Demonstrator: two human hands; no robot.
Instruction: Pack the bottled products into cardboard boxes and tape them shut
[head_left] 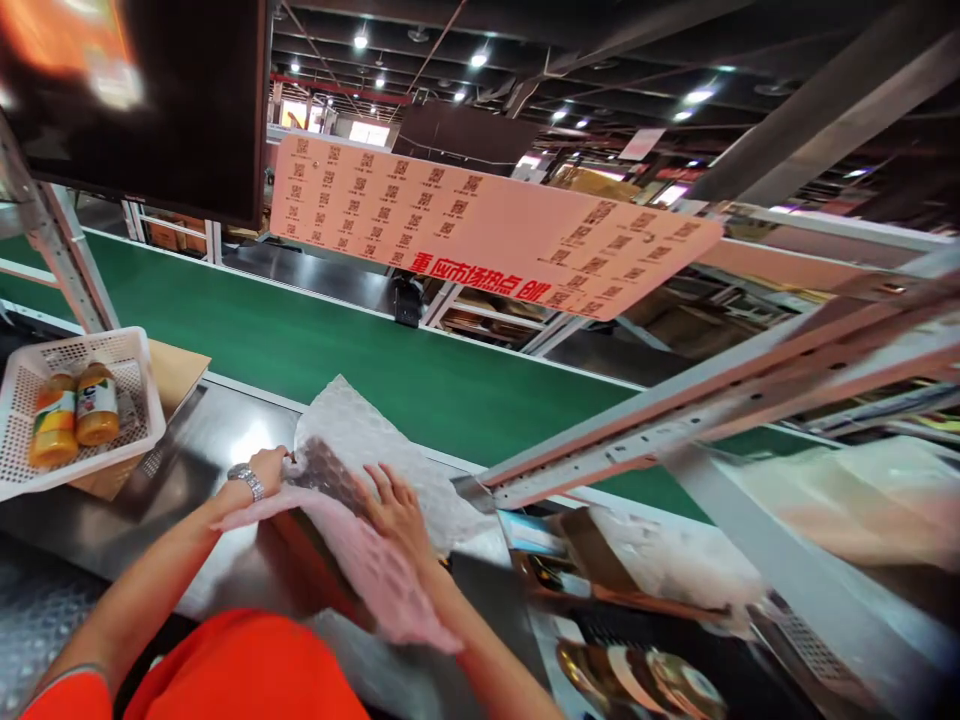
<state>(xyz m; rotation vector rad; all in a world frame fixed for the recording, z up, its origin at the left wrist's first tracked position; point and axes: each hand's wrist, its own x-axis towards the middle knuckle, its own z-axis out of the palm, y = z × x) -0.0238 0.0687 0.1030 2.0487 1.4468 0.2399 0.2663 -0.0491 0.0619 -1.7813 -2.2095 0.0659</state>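
Note:
A sheet of bubble wrap (352, 425) lies on the steel worktop (187, 470), folded around a dark object (330, 475) that shows through it. My left hand (268, 468), with a metal watch on the wrist, grips the wrap's left edge. My right hand (395, 508) presses flat on the wrapped object with fingers spread. Pinkish wrap hangs down toward me under my right forearm.
A white perforated basket (142, 400) at the left holds two orange juice bottles (75, 415) and rests on cardboard. A green conveyor belt (300, 340) runs behind the worktop. A metal rail (675, 400) slants across the right. A pink QR-code sign (480, 225) hangs overhead. Tape rolls (645, 680) lie at the lower right.

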